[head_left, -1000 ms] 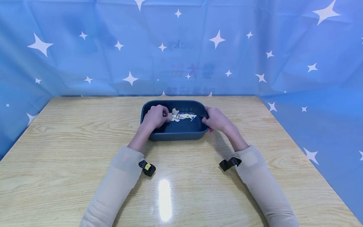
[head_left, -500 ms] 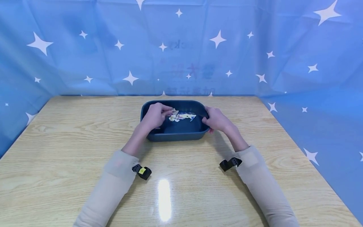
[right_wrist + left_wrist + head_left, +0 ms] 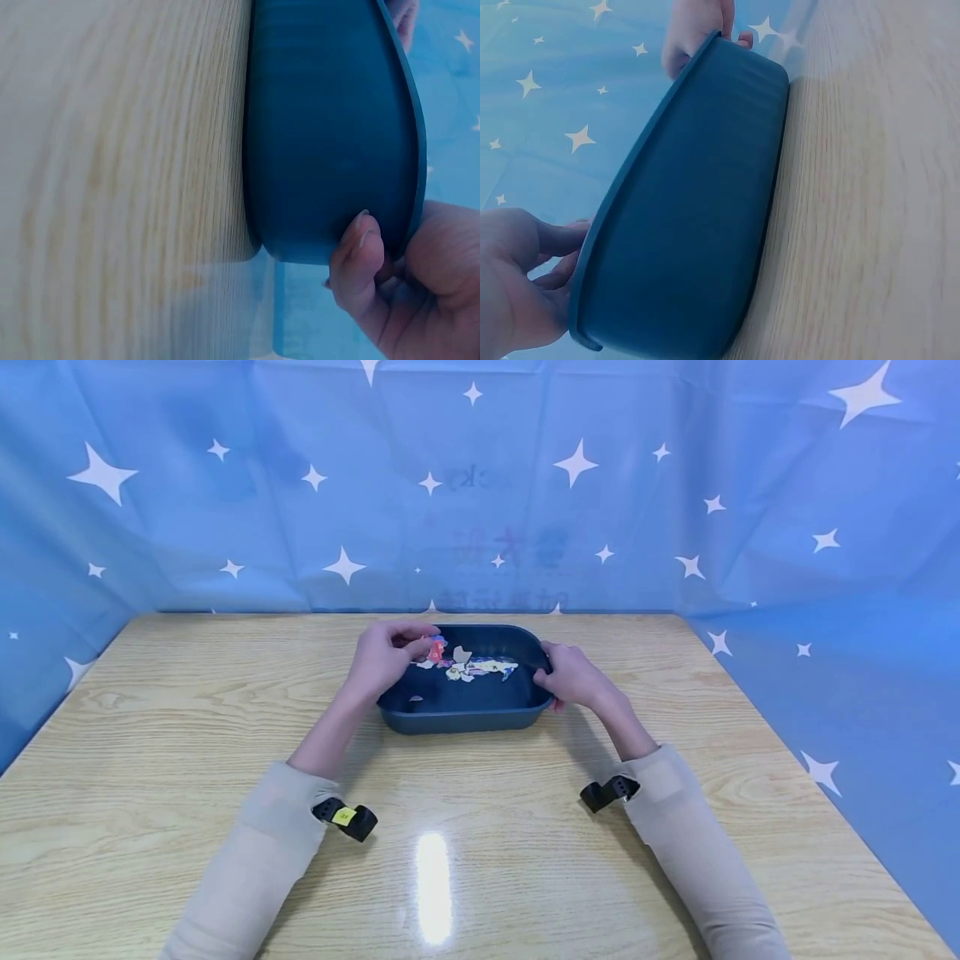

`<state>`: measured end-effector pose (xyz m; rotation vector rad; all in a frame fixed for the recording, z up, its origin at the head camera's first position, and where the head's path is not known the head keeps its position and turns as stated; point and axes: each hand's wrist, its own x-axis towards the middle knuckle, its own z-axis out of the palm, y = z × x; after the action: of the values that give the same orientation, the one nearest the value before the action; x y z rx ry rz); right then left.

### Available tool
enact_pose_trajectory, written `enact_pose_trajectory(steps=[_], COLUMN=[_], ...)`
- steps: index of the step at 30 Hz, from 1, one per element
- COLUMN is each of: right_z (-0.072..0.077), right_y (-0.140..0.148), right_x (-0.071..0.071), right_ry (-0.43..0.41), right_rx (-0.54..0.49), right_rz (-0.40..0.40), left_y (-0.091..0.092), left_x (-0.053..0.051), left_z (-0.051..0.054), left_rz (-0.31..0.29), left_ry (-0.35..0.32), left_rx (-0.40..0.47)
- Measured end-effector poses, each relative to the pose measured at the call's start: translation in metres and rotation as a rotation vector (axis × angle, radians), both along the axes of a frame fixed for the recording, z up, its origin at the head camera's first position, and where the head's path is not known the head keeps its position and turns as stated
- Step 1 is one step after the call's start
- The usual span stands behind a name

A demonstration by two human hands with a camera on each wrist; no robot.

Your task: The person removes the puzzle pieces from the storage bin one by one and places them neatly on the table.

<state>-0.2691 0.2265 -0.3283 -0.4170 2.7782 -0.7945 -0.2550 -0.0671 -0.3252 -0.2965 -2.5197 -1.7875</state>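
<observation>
Blue bin [image 3: 465,721], opening upward, long axis left-to-right

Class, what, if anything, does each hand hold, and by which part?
The right hand grips the blue tray by its right-end wall. Whether the left hand pinches the red piece cannot be told.

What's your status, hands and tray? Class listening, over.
Right hand grips blue tray at right end. Left hand at red piece, grip unclear. Tray on table, pieces inside. Left hand partly hides left end.
</observation>
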Motion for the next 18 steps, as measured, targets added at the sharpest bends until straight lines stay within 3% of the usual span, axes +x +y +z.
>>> enact_pose_trajectory(steps=[7,18], right_z=[0.000,-0.002], right_y=[0.000,0.000], right_x=[0.000,-0.001], right_ry=[0.003,0.014], right_rx=[-0.001,-0.002], right_rz=[0.002,0.002], left_y=[-0.012,-0.049], left_x=[0.002,0.008], left_z=[0.002,0.004], left_rz=[0.066,0.120], left_ry=[-0.010,0.027], left_rx=[0.081,0.107])
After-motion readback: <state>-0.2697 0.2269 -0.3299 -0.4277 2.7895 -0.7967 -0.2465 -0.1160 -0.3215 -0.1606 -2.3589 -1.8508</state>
